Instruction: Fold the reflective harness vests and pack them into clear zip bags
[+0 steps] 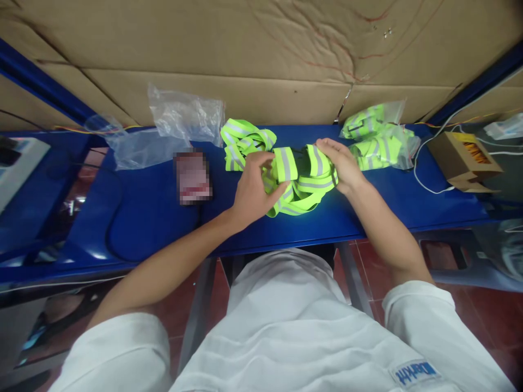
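Observation:
A bundle of neon yellow-green straps with grey reflective stripes [312,185] is between my two hands, over the blue table. My left hand [255,188] grips its left side, thumb and fingers around a folded band. On the right side of the bundle, my right hand [341,163] holds another looped part, fingers curled over its top edge. Just behind my left hand lies a second coil of the same strap [241,139]. What sits in the middle of the bundle is dark and hard to make out.
Clear plastic bags [188,117] lie at the back left, near a pixelated object [193,177]. Bagged yellow-green straps [378,144] lie at the back right, beside an open cardboard box [461,160] and a white cable. Cardboard [204,43] lines the back of the blue table [163,218].

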A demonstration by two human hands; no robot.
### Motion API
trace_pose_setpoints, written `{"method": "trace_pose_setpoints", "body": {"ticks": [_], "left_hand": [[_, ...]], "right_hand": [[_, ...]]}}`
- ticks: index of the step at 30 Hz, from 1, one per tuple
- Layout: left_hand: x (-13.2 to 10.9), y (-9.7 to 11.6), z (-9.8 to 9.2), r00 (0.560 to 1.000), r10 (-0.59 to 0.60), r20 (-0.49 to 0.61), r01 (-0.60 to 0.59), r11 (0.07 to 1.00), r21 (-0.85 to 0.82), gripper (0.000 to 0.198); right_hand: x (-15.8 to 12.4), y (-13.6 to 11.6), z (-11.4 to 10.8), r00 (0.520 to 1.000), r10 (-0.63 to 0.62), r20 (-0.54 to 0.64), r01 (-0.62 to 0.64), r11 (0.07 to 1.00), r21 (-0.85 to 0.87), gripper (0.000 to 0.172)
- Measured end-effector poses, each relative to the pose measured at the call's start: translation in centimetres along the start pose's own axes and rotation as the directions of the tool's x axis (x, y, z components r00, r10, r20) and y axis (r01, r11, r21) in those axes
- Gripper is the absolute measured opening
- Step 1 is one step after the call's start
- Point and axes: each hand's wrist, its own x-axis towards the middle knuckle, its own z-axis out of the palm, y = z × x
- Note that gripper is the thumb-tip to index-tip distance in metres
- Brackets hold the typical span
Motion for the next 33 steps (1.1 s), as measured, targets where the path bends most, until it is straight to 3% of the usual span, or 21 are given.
{"method": "trace_pose_setpoints", "body": {"ticks": [2,5,8,10,12,14,18,20,21,23,26,28,30,31,33], "left_hand": [[0.5,-0.6,-0.1,0.961,-0.259,0.092,0.274,0.931,-0.242,0.067],[1.8,-0.4,-1.2,0.802,-0.518,0.296,0.592,0.629,-0.504,0.06],[2.8,0.6,-2.2,0.62,-0.607,0.497,0.758,0.301,-0.579,0.049],[3.1,1.2,-2.4,0.558,-0.621,0.55,0.789,0.191,-0.584,0.045],[2.9,1.4,-2.0,0.564,-0.645,0.516,0.776,0.2,-0.598,0.045],[2.6,1.2,-1.5,0.608,-0.655,0.448,0.747,0.281,-0.603,0.054],[2.2,0.5,-1.0,0.741,-0.612,0.277,0.653,0.559,-0.511,0.094],[2.1,0.6,-1.0,0.763,-0.578,0.288,0.638,0.602,-0.48,0.112],[2.1,0.9,-1.1,0.746,-0.573,0.34,0.661,0.571,-0.487,0.111],[2.3,1.5,-1.2,0.67,-0.59,0.449,0.735,0.447,-0.509,0.096],[2.7,2.1,-1.6,0.563,-0.688,0.458,0.795,0.3,-0.527,0.056],[2.9,2.0,-1.8,0.546,-0.729,0.412,0.789,0.283,-0.546,0.031],[3.2,1.8,-1.9,0.551,-0.753,0.36,0.774,0.3,-0.557,0.024],[3.2,1.7,-1.9,0.556,-0.763,0.331,0.766,0.314,-0.562,0.027],[3.4,1.6,-1.9,0.567,-0.771,0.291,0.75,0.336,-0.57,0.039]], "right_hand": [[-0.3,-0.4,0.2,0.999,-0.027,0.029,0.027,0.999,0.023,0.061],[-0.4,-1.3,-0.4,0.995,-0.098,0.0,0.098,0.995,-0.01,0.059],[-0.1,-1.9,-1.6,0.987,-0.142,-0.071,0.138,0.989,-0.061,0.058],[0.2,-1.9,-1.9,0.984,-0.154,-0.094,0.147,0.986,-0.072,0.062],[0.4,-1.5,-1.8,0.983,-0.161,-0.094,0.152,0.984,-0.089,0.065],[0.4,-1.0,-1.1,0.981,-0.165,-0.099,0.153,0.981,-0.117,0.066],[-0.1,-0.3,0.4,0.994,-0.081,-0.076,0.075,0.994,-0.073,0.066],[-0.4,-0.3,0.9,1.0,-0.014,-0.015,0.013,1.0,-0.019,0.069],[-0.5,-0.4,1.1,1.0,0.005,0.017,-0.005,1.0,0.0,0.07],[-0.5,-0.4,1.0,0.999,-0.006,0.053,0.006,1.0,-0.003,0.071],[-0.1,-0.5,0.1,0.987,-0.161,0.002,0.16,0.98,-0.121,0.069],[0.2,-0.7,-0.9,0.941,-0.33,-0.072,0.302,0.918,-0.257,0.063],[0.3,-1.1,-1.8,0.872,-0.479,-0.104,0.41,0.829,-0.38,0.057],[0.2,-1.3,-2.1,0.846,-0.527,-0.081,0.449,0.787,-0.423,0.055],[-0.1,-1.5,-2.4,0.826,-0.558,0.074,0.521,0.708,-0.477,0.057]]}}
